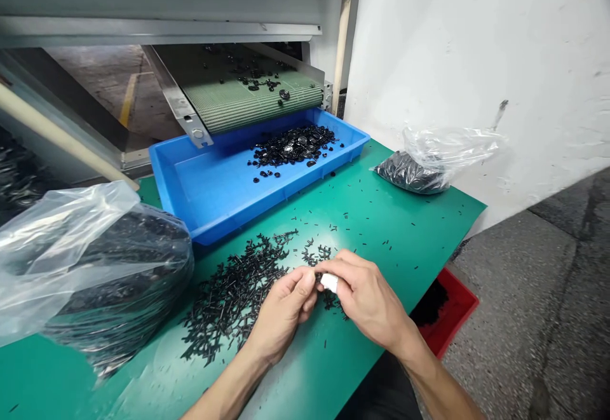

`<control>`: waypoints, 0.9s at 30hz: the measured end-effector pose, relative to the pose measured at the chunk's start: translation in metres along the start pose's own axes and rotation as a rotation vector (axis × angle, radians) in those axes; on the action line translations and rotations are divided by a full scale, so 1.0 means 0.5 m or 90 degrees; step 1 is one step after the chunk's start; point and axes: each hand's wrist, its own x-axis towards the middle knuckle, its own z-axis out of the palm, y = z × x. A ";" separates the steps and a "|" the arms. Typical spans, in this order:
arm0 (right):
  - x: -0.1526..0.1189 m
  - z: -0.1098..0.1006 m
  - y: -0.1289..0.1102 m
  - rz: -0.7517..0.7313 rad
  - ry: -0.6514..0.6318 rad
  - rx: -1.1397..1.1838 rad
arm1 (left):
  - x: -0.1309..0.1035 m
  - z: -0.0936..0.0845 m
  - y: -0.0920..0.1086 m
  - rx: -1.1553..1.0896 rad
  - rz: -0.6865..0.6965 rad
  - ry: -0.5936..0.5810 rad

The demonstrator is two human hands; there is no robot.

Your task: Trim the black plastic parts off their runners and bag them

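Observation:
My left hand (286, 305) is closed in a pinch over the green table, its thumb against the fingers. My right hand (366, 293) meets it fingertip to fingertip, also closed, with a white wrap (329, 282) on one digit. A small black plastic part (318, 277) shows between the fingertips, mostly hidden by them. Left of my hands spreads a pile of thin, branched black plastic pieces (233, 299). A smaller cluster of black pieces (315, 253) lies just beyond my fingers, and more are partly covered by my right hand.
A blue tray (190, 185) holding black round parts stands beneath a green conveyor belt (210, 96). Bulging clear bags of black pieces sit at left (128, 267) and back right (414, 172). A red bin (460, 312) is below the right edge of the green table (381, 255).

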 end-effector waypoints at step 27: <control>-0.057 0.023 -0.016 -0.040 0.017 -0.307 | -0.015 0.015 -0.013 0.163 0.098 0.076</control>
